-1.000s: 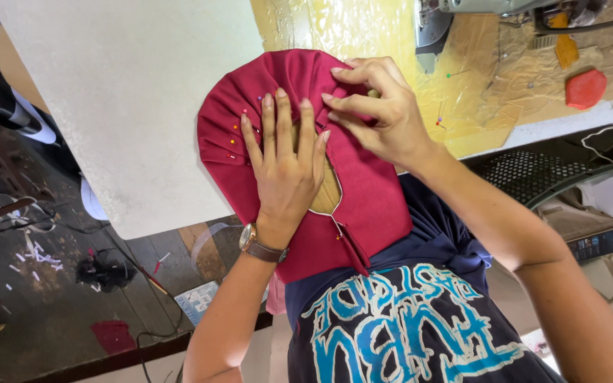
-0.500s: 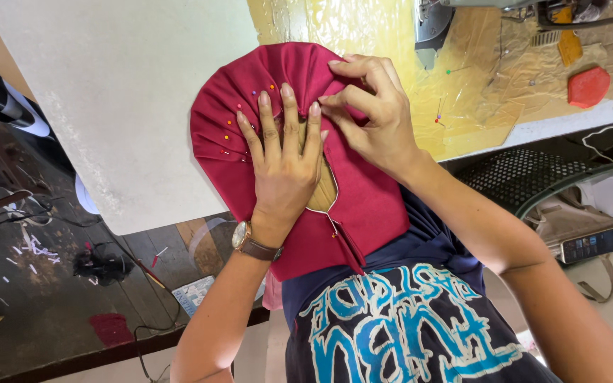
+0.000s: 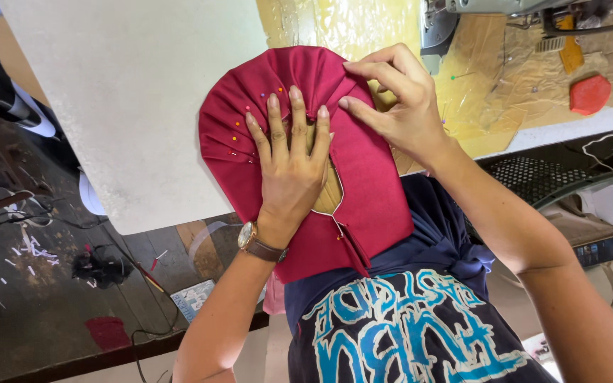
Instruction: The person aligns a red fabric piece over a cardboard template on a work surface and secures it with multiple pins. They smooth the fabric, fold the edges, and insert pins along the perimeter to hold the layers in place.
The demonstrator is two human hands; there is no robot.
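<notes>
Head view: left hand (image 3: pixel 294 167) spread flat, fingers open, pressing down on pleated crimson fabric (image 3: pixel 370 191) draped over edge of yellow-covered worktable (image 3: pixel 477 106). Right hand (image 3: pixel 400 105) pinching a fold of same fabric between thumb and forefinger, near top of pleats. Colour-headed pins (image 3: pixel 239 135) stuck along left pleats. White foam board (image 3: pixel 136 99) just beside, touching cloth. Brown-strapped wristwatch (image 3: pixel 257 242) on left wrist.

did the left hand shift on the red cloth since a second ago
No. The left hand lies flat at the same spot on the red cloth, fingertips just right of the coloured pins, as before; only the camera view drifted.
</notes>
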